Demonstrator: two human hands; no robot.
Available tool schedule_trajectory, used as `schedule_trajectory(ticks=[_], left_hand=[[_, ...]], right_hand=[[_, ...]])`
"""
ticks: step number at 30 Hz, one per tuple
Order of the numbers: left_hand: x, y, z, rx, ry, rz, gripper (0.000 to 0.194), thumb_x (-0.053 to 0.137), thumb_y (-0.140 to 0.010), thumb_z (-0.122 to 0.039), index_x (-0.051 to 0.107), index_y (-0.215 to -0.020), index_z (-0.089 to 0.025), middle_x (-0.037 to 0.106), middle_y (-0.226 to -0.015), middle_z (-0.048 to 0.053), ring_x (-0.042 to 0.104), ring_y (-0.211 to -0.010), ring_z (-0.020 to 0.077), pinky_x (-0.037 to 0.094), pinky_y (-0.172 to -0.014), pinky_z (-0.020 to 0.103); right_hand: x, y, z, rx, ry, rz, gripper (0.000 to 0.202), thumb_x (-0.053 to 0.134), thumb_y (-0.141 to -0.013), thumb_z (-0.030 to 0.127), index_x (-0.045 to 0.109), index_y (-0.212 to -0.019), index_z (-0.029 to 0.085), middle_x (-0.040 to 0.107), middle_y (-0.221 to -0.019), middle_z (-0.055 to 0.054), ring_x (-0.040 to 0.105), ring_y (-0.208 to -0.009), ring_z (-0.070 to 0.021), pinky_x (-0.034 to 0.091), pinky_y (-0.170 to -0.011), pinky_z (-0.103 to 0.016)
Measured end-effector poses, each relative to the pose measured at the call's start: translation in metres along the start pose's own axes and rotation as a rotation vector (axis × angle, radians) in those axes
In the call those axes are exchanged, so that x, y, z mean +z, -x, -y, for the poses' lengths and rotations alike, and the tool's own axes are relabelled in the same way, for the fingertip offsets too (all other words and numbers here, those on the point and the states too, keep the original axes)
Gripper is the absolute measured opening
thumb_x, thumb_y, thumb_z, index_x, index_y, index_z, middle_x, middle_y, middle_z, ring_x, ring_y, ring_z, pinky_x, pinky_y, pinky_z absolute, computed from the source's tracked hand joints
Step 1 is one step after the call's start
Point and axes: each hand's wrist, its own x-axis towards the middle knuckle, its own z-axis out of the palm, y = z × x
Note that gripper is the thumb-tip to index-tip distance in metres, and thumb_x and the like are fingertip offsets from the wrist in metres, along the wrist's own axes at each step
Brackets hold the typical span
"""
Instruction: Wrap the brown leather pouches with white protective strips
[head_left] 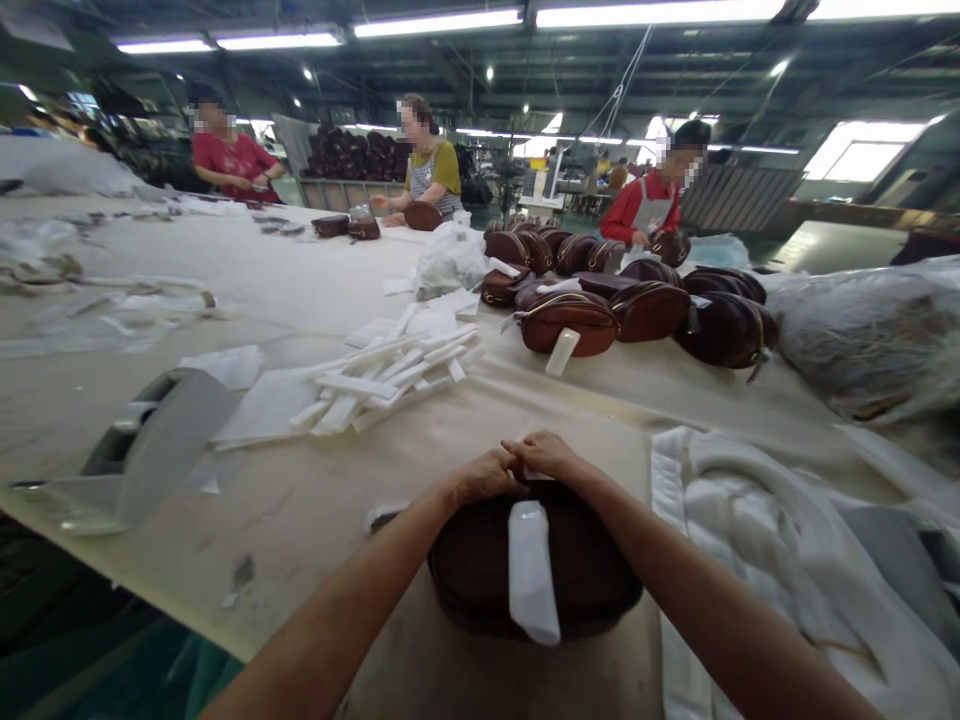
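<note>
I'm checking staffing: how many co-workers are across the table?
3: a person in red, left; a person in yellow-green, middle; a person in a grey apron, right. Others may be hidden farther back.

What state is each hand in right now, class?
Left hand: at the far edge of the dark bag; grip cannot be told.
Right hand: there too, fingers bent; grip cannot be told.

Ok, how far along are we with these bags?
The brown bags grouped farther up the table look set aside, perhaps done, though I can't confirm that. In work is the dark bag, a white wrap across it, with the left hand and right hand meeting at its far edge. That edge probably remains; its detail is hidden. The loose white strips lie piled, apparently unused.
</note>
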Motion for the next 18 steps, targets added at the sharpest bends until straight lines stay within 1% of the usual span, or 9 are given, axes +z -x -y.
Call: schedule_trajectory(ticks=[1,2,4,6,9,11,14,18], left_hand=[[0.000,0.000,0.000,0.008,0.000,-0.004,0.012,0.067,-0.060,-0.021,0.057,-0.064,-0.015,0.048,-0.056,-0.007,0.044,-0.059,0.0098,0.036,-0.059,0.023],[0.000,0.001,0.000,0.015,0.003,-0.004,0.012,0.067,-0.061,-0.020,0.057,-0.064,-0.015,0.048,-0.057,-0.007,0.044,-0.059,0.0099,0.036,-0.060,0.022],[0.000,0.001,0.001,0.026,0.009,0.004,0.013,0.067,-0.062,-0.021,0.057,-0.064,-0.015,0.048,-0.058,-0.006,0.045,-0.060,0.0101,0.036,-0.059,0.022],[0.000,0.001,0.002,0.026,0.007,0.012,0.014,0.068,-0.064,-0.024,0.057,-0.064,-0.015,0.048,-0.059,-0.006,0.045,-0.060,0.0102,0.036,-0.059,0.022],[0.001,0.002,0.003,0.008,-0.027,0.006,0.015,0.067,-0.066,-0.027,0.057,-0.067,-0.015,0.047,-0.057,-0.006,0.044,-0.059,0.0105,0.035,-0.056,0.022],[0.002,0.002,0.004,-0.013,-0.072,-0.015,0.018,0.068,-0.066,-0.029,0.056,-0.068,-0.016,0.048,-0.058,-0.006,0.045,-0.060,0.0116,0.034,-0.056,0.023],[0.002,0.002,0.003,-0.047,-0.148,-0.067,0.024,0.072,-0.062,-0.033,0.055,-0.069,-0.016,0.053,-0.065,-0.003,0.050,-0.067,0.0147,0.036,-0.058,0.023],[0.002,0.002,0.002,-0.086,-0.205,-0.143,0.040,0.077,-0.056,-0.037,0.056,-0.082,-0.016,0.057,-0.076,-0.001,0.053,-0.077,0.0183,0.037,-0.060,0.024]], right_hand=[[0.006,-0.006,-0.001,0.018,-0.035,0.031,0.045,0.069,-0.067,0.034,0.044,-0.032,0.021,0.043,-0.033,0.000,0.054,-0.050,-0.0169,0.036,-0.053,-0.027],[0.010,-0.009,-0.002,0.032,-0.078,0.054,0.041,0.070,-0.064,0.032,0.046,-0.033,0.020,0.043,-0.034,0.001,0.052,-0.048,-0.0158,0.036,-0.052,-0.026],[0.013,-0.008,-0.005,0.050,-0.186,0.078,0.025,0.069,-0.061,0.029,0.054,-0.044,0.019,0.049,-0.040,0.002,0.051,-0.047,-0.0133,0.037,-0.051,-0.025],[0.010,-0.003,-0.009,0.056,-0.308,0.078,0.013,0.066,-0.060,0.028,0.059,-0.057,0.018,0.056,-0.049,0.004,0.052,-0.050,-0.0113,0.040,-0.052,-0.024],[0.004,0.004,-0.015,0.058,-0.462,0.050,0.016,0.064,-0.058,0.030,0.058,-0.066,0.018,0.058,-0.056,0.004,0.053,-0.051,-0.0095,0.044,-0.056,-0.024],[0.003,0.007,-0.017,0.060,-0.532,0.022,0.019,0.065,-0.055,0.032,0.057,-0.065,0.018,0.058,-0.055,0.004,0.054,-0.051,-0.0097,0.045,-0.056,-0.025],[0.003,0.009,-0.020,0.044,-0.603,-0.031,0.023,0.068,-0.052,0.034,0.056,-0.063,0.018,0.057,-0.054,0.003,0.056,-0.051,-0.0112,0.043,-0.053,-0.025],[0.001,0.013,-0.017,-0.025,-0.657,-0.100,0.026,0.069,-0.053,0.038,0.056,-0.064,0.018,0.057,-0.056,0.004,0.057,-0.055,-0.0118,0.044,-0.055,-0.026]])
